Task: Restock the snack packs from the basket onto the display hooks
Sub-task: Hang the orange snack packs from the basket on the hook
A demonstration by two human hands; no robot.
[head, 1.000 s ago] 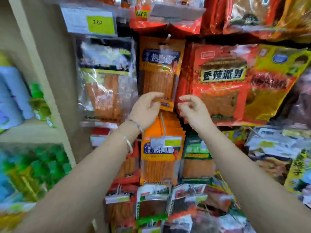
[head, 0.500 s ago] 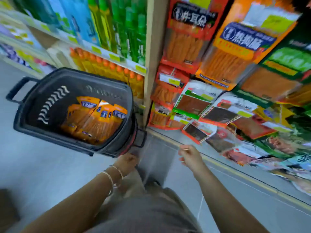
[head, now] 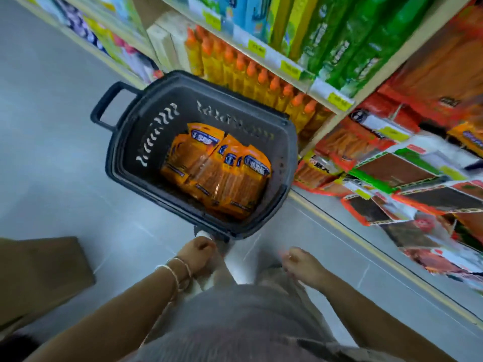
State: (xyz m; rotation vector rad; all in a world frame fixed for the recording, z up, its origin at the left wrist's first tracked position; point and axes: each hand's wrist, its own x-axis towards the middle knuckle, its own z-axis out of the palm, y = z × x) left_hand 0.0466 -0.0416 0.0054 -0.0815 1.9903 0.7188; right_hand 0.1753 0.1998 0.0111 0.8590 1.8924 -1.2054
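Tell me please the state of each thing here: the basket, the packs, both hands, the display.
Basket, upright on the floor, partly filled.
Snack packs, lying overlapped inside the basket.
Left hand, fingers curled, holding nothing.
Right hand, loosely curled, holding nothing.
Hanging packs, on the display at right, blurred.

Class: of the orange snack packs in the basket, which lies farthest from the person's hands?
The upper-left pack, blue label toward the basket handle; the other packs overlap nearer the left hand.
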